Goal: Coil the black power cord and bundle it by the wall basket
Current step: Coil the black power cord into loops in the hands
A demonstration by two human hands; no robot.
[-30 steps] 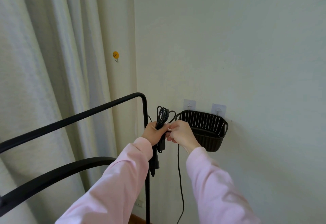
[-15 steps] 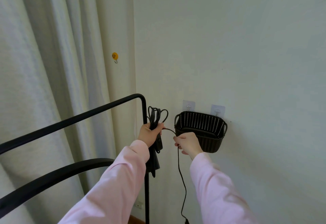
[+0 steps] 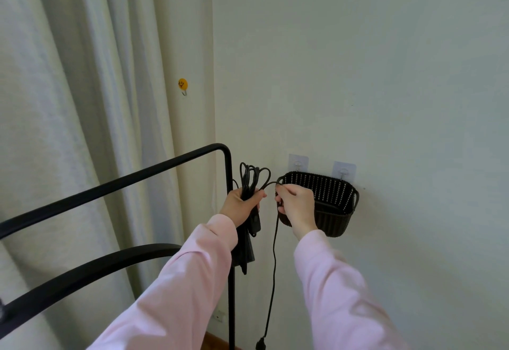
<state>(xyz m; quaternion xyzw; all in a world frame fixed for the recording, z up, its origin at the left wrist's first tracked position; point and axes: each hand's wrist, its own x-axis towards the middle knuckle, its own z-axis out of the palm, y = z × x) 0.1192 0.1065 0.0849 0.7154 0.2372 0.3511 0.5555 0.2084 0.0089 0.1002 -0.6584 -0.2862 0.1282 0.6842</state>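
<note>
Pale wall (image 3: 358,74) corner: left hand (image 3: 242,202) gripped the coiled cord (image 3: 252,177) so loops wouldn't spring apart, right hand (image 3: 296,206) pinched its tail (image 3: 275,242) by the basket (image 3: 337,223).

- The black power cord (image 3: 248,184): smooth plastic sheath, slight sheen.
- The wall basket (image 3: 333,220): dark woven-pattern plastic, matt.
- The rack (image 3: 137,175): black metal tubing, smooth satin coat.
- The curtain (image 3: 68,101): pale cloth, coarse weave.
- The sleeves (image 3: 192,280): pink cloth, soft, matt.
- The wall (image 3: 358,60): painted, matt.
</note>
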